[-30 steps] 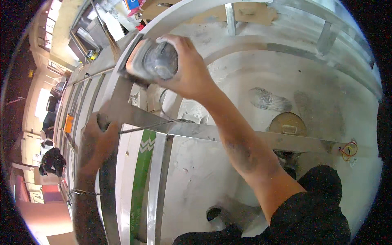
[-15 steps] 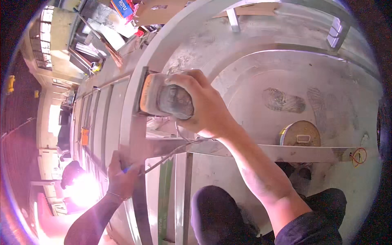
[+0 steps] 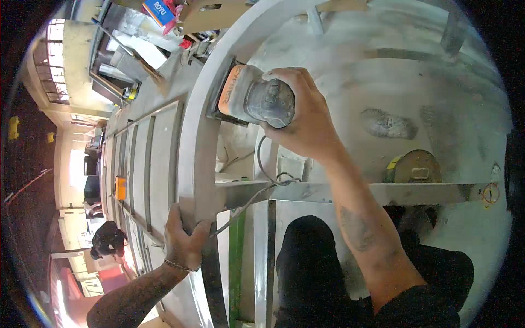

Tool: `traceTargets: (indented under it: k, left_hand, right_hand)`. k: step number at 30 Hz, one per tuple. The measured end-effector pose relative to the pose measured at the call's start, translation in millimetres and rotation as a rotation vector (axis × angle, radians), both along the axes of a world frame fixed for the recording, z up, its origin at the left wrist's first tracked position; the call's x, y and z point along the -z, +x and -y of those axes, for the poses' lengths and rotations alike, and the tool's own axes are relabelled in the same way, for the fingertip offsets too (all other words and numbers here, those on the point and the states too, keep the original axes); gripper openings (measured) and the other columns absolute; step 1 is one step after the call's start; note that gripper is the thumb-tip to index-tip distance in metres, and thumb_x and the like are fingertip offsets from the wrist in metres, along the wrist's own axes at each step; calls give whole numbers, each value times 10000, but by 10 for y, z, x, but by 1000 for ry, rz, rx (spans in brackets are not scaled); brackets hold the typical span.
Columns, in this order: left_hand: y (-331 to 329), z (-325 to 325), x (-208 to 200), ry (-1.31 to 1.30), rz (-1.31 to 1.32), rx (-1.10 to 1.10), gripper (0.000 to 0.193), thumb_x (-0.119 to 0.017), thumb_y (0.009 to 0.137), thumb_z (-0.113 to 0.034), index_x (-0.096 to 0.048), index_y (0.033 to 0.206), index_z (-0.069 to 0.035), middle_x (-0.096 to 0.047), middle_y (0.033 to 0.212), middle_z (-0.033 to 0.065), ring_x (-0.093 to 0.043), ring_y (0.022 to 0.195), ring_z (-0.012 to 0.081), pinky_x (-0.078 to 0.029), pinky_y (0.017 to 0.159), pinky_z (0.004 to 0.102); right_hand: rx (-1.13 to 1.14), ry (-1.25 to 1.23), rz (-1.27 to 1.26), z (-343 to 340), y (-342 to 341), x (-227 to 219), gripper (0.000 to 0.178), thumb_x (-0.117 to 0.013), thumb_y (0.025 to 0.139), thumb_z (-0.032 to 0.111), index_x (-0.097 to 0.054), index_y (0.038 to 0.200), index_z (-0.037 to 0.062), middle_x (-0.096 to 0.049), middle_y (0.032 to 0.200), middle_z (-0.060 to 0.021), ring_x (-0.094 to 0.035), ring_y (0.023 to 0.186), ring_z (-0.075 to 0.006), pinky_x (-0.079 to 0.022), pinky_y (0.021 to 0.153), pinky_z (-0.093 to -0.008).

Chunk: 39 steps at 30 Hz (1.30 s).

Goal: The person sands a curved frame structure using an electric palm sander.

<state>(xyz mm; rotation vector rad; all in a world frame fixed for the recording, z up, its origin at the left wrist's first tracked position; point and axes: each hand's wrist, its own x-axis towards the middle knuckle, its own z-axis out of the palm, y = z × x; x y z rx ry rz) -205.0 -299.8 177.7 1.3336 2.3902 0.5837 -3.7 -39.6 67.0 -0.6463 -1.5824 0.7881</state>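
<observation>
My right hand [image 3: 311, 117] is wrapped round the grey body of a dusty orange-and-grey sheet sander [image 3: 234, 94]. The sander's flat pad rests against the pale, curved metal frame [image 3: 196, 139]. A grey power cord [image 3: 249, 203] hangs from the sander and loops over a crossbar [image 3: 306, 192]. Lower on the same curve, my left hand [image 3: 186, 240] grips the rail, thumb on one side and fingers round the other. A bracelet [image 3: 180, 266] is on that wrist.
A round tin [image 3: 413, 167] stands beyond the crossbar, near dusty shoe prints [image 3: 388, 124]. Thin wires [image 3: 490, 193] stick out at the crossbar's right end. Slatted metal framing [image 3: 147, 169] extends to the left. A person [image 3: 108, 239] bends over farther off.
The sander and my right hand have moved farther up the curved rail. My left hand stays on the rail. The bright glare near the person at left is gone.
</observation>
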Motion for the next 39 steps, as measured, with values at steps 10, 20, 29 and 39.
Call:
traceTargets:
  k: [10,20,29,39]
  left_hand:
    - [80,-36,-84,-23,-45,-2,462,-730,852,-310,-532,1086,35,-673,916,176,-642,840,247,-541,757,409]
    - [26,-59,-28,-67,-158,3,458,-742,837,-322,-571,1085,23,-663,906,202,-651,834,300,-527,780,446]
    - [-87,32,79,40,10,-32,459,-746,836,-318,-572,1096,18,-673,897,184,-654,831,293,-533,766,439]
    - [100,-73,-91,-74,-166,36,411,-720,841,-294,-531,1026,21,-654,856,157,-609,770,225,-517,718,407]
  right_hand:
    - [-101,18,-23,222,-32,10,743,-875,649,77,-575,1320,192,-593,1274,-179,-654,1147,-430,-585,938,-486]
    - [77,-25,22,34,-14,-123,743,-859,635,68,-565,1315,128,-591,1275,-166,-622,1182,-405,-550,980,-478]
    - [77,-13,-34,41,-87,-181,775,-858,621,27,-554,1325,134,-580,1258,-179,-605,1185,-419,-554,980,-486]
    - [325,-8,-46,-259,-117,0,807,-883,639,100,-534,1366,95,-609,1245,-185,-613,1160,-407,-525,979,-482]
